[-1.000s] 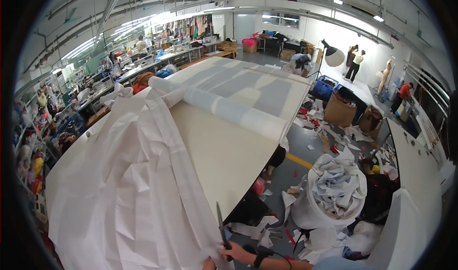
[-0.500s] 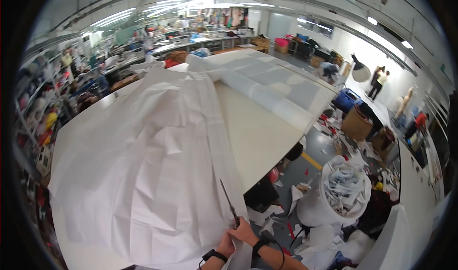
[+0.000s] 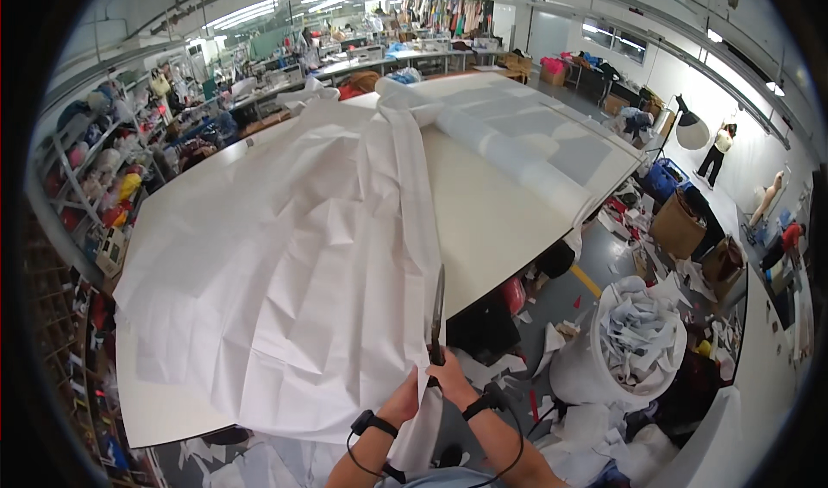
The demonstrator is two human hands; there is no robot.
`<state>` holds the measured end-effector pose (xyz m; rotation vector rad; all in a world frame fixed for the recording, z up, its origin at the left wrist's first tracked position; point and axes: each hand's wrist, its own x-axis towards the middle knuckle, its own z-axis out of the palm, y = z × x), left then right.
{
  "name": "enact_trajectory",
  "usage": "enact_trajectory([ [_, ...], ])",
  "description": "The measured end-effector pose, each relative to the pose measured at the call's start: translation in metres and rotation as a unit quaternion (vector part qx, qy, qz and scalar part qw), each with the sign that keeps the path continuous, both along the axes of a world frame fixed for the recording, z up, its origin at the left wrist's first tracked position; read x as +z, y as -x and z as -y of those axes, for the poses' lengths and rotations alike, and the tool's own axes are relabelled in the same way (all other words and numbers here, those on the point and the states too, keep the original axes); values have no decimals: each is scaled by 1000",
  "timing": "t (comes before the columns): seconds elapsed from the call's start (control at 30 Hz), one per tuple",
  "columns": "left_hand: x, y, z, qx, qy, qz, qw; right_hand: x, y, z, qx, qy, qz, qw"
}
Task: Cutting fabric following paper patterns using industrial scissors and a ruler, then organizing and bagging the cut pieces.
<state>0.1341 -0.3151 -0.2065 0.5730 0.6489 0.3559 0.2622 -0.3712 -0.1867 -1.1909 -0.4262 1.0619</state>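
Note:
A large, creased white sheet (image 3: 285, 289), paper or thin cloth, covers the left part of the table and hangs over its near edge. My right hand (image 3: 450, 377) is closed around the handles of long dark scissors (image 3: 439, 311). Their blades point away from me along the sheet's right side; whether they are parted cannot be made out. Just left of the scissors, my left hand (image 3: 404, 400) pinches the sheet's edge, close to the right hand. A narrow strip of the sheet hangs between my forearms.
A partly unrolled translucent sheet (image 3: 526, 177) lies at the table's far right. On the right stands a white bin (image 3: 586, 363) full of scraps, with more scraps on the floor. Shelves (image 3: 78, 160) line the left. People stand in the right background.
The view has shifted, so the table's near edge now shows. The scissors have turned from slanting left to nearly upright in the picture. Both hands remain close together at the sheet's edge.

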Motion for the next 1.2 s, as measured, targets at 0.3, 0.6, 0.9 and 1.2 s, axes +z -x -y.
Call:
enact_trajectory([
  [0.3, 74, 28, -58, 15, -412, -224, 883, 23, -32, 51, -4, 51, 76, 996],
  [0.6, 152, 88, -202, -48, -614, -289, 733, 56, -5, 238, 159, -34, -91, 983],
  [0.9, 217, 91, -166, -120, -371, -147, 909, 114, 100, 287, 163, 18, -220, 962],
  [1.2, 154, 59, -164, -103, -354, -75, 926, 132, 192, 313, 233, -29, -178, 956],
])
